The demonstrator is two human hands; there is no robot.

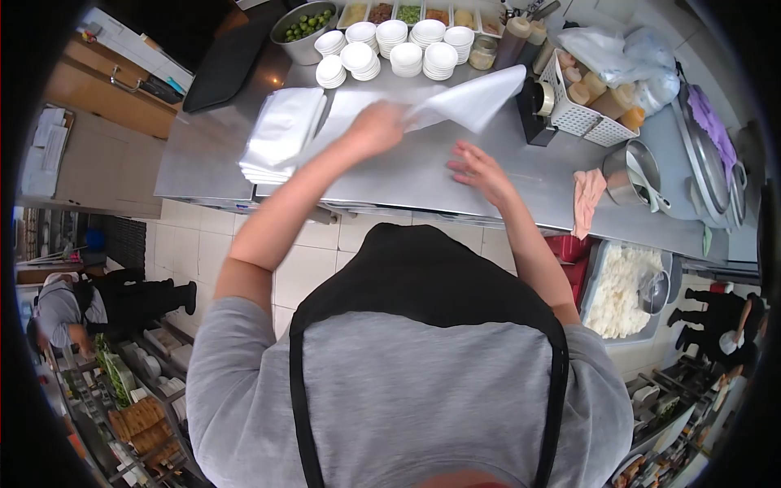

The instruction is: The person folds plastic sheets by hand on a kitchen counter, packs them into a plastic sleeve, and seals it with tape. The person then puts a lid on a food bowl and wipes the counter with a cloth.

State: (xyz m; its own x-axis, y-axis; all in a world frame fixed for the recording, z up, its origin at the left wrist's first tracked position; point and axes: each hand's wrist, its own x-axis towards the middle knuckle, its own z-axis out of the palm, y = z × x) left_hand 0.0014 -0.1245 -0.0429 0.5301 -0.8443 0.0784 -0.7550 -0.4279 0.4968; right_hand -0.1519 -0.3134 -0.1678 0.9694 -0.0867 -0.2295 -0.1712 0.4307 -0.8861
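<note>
My left hand [377, 128], slightly blurred, is closed on a thin white plastic bag [480, 98] above the steel counter. The bag fans out to the right of that hand, one corner lifted toward the bottles and another hanging down. Just below the hanging corner, my right hand [482, 172] is open, fingers apart, holding nothing. A flat stack of white plastic bags [281, 134] lies on the counter left of my left hand. Whether the held bag still touches the counter is hidden behind my left hand and forearm.
Stacked small white dishes [392, 37] line the back, beside a pot of green fruit [305, 32]. A white basket of bottles [598, 98], a steel pot [633, 172] and a pink cloth [587, 199] are at right. A tub of white food [622, 291] stands below; other people are at both sides.
</note>
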